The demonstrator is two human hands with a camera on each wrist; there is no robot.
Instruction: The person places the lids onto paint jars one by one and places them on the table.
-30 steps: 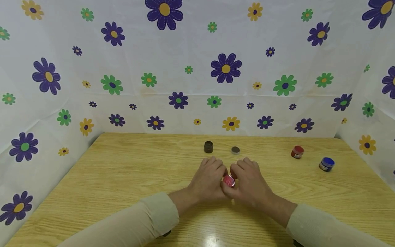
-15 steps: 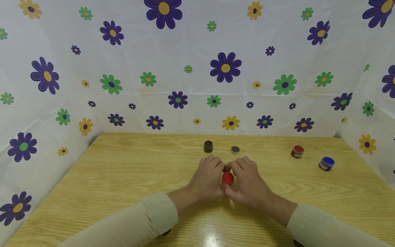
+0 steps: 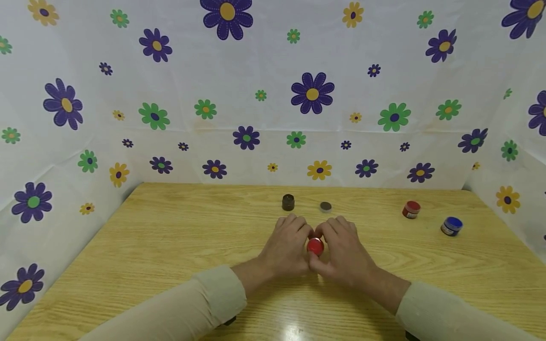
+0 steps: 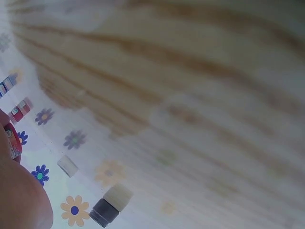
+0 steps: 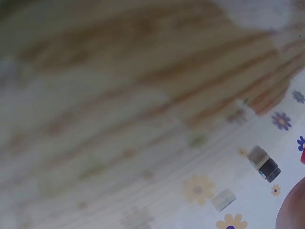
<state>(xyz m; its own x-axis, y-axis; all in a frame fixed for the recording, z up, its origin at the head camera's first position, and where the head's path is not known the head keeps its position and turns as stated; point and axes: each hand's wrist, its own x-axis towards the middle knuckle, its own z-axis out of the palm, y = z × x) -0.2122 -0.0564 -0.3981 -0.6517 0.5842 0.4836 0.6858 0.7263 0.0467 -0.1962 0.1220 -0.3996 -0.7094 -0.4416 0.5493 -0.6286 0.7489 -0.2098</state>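
Both hands meet mid-tabletop [image 3: 170, 237] over a small red paint jar [image 3: 315, 246]: the left hand [image 3: 287, 246] grasps its body, the right hand [image 3: 343, 251] pinches the red lid. Keep the jar upright and the left hand firm while the right turns gently, so no paint spills.

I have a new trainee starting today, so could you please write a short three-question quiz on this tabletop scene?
1. True or false: both hands hold the red pot.
2. Which closed pot lies nearest the table's right edge? A) dark red pot B) blue pot C) dark pot
3. Fill in: the loose lid lies to the ____ of the dark pot.

Key
1. True: left hand and right hand both grip it.
2. B, the blue pot, beyond the dark red pot.
3. right
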